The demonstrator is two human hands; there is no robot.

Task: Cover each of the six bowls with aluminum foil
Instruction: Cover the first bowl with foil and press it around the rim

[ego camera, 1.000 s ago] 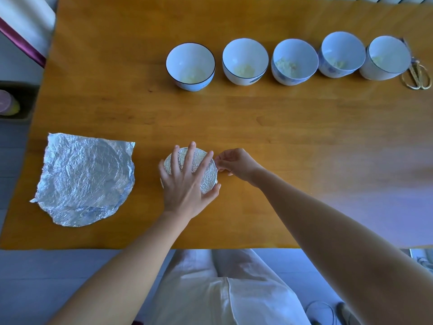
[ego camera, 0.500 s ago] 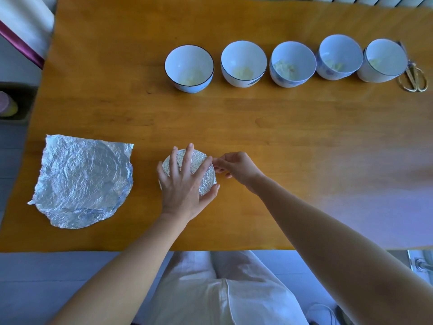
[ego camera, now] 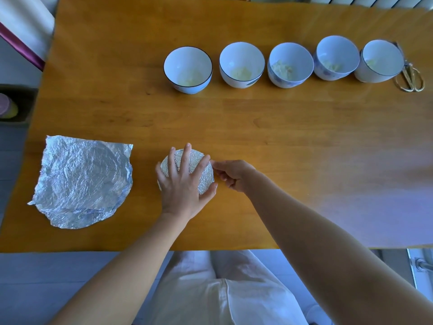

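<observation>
Though foil-capped, bowl (ego camera: 206, 180) upright.

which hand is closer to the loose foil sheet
Left. The left hand rests on the foil-covered bowl beside the loose foil sheet; the right hand is at the bowl's opposite, right side.

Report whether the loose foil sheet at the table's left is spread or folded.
Spread. The foil sheet lies flat and open on the table, crinkled, with a round crease across it.
</observation>
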